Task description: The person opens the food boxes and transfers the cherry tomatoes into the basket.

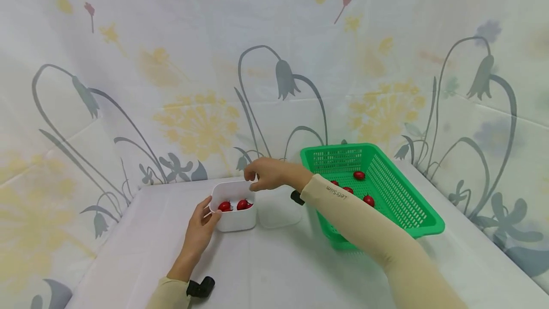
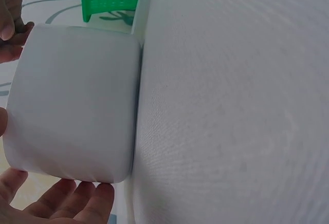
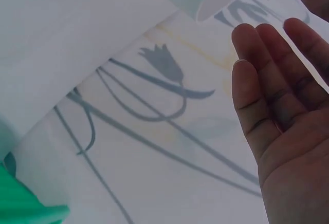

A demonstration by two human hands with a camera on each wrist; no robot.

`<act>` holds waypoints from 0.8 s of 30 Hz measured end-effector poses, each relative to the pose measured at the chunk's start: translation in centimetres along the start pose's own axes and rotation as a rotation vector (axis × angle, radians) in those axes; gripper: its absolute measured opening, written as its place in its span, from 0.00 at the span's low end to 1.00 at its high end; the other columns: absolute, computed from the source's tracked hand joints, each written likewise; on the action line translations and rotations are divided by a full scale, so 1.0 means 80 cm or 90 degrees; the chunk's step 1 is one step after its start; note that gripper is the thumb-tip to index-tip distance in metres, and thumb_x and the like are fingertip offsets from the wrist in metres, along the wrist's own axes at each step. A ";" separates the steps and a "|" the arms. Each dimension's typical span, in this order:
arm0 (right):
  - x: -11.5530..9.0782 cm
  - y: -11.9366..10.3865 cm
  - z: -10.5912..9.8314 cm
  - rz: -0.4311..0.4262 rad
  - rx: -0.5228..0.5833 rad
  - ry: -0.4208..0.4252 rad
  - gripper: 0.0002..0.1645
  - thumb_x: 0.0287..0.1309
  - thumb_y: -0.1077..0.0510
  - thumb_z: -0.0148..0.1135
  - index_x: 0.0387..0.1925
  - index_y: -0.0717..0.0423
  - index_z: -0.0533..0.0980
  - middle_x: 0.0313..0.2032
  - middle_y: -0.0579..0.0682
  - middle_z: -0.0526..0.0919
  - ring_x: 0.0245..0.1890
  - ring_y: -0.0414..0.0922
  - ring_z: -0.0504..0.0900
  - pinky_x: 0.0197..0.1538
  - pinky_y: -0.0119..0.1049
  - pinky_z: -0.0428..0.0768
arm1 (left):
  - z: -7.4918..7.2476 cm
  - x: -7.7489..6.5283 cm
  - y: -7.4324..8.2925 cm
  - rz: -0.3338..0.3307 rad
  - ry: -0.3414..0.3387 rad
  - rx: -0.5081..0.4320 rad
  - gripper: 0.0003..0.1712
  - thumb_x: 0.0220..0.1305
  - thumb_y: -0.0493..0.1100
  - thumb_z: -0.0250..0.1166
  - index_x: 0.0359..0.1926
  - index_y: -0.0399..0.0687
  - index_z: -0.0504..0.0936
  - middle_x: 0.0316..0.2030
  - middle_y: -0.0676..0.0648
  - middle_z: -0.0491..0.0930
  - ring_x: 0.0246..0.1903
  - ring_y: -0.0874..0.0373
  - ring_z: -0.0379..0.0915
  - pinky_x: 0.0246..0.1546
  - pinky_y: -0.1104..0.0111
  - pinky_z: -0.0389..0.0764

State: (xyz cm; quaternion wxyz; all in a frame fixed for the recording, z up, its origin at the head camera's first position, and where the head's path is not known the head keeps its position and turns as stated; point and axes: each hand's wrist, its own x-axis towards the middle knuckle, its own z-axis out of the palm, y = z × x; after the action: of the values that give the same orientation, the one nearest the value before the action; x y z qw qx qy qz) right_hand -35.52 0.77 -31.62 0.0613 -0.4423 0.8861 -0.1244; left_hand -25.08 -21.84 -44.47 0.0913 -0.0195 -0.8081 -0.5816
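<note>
A white box without a cover stands upright on the table, with two small, glossy red fruits visible inside. My left hand grips the box at its left side, thumb by the rim. In the left wrist view its fingertips touch the white wall. Over the box's right rim hovers my right hand. The right wrist view shows that hand's fingers loosely extended, and no object is visible in them. A green basket on the right holds several more red fruits.
A pale, translucent lid lies flat on the white table, between the box and the basket. Behind and at the sides hangs a flower-printed cloth. The right forearm reaches across in front of the basket, hiding part of it.
</note>
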 end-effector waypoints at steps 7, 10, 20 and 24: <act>0.027 -0.010 0.015 -0.007 -0.016 -0.006 0.15 0.59 0.53 0.62 0.47 0.54 0.79 0.43 0.47 0.82 0.40 0.40 0.76 0.44 0.31 0.76 | 0.001 0.002 0.002 -0.001 0.002 -0.001 0.34 0.69 0.47 0.58 0.71 0.47 0.57 0.65 0.33 0.63 0.62 0.38 0.64 0.60 0.48 0.67; 0.038 -0.014 0.023 -0.009 -0.009 -0.015 0.16 0.58 0.54 0.63 0.47 0.55 0.79 0.44 0.48 0.82 0.40 0.40 0.75 0.44 0.31 0.76 | 0.000 0.002 0.003 -0.002 0.002 0.001 0.34 0.70 0.46 0.58 0.71 0.47 0.57 0.65 0.33 0.62 0.62 0.37 0.63 0.60 0.48 0.67; 0.066 -0.025 0.060 0.011 0.009 -0.037 0.11 0.57 0.55 0.64 0.42 0.50 0.78 0.40 0.42 0.79 0.39 0.38 0.75 0.41 0.29 0.76 | 0.001 -0.001 0.004 0.002 0.003 -0.008 0.33 0.69 0.45 0.58 0.71 0.46 0.57 0.65 0.32 0.62 0.62 0.37 0.63 0.60 0.48 0.67; 0.073 -0.026 0.074 0.028 0.028 -0.045 0.14 0.56 0.57 0.65 0.46 0.49 0.78 0.43 0.43 0.79 0.39 0.38 0.75 0.41 0.29 0.77 | 0.001 -0.002 0.003 0.004 0.001 -0.007 0.33 0.70 0.46 0.58 0.71 0.46 0.57 0.65 0.32 0.62 0.62 0.37 0.63 0.60 0.48 0.67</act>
State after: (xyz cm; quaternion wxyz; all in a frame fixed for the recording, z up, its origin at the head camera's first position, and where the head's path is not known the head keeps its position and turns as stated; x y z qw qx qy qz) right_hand -36.11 -6.08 -36.76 0.1051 -0.4251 0.8900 -0.1271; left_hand -24.86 -21.71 -44.30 0.0934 -0.0218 -0.8048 -0.5858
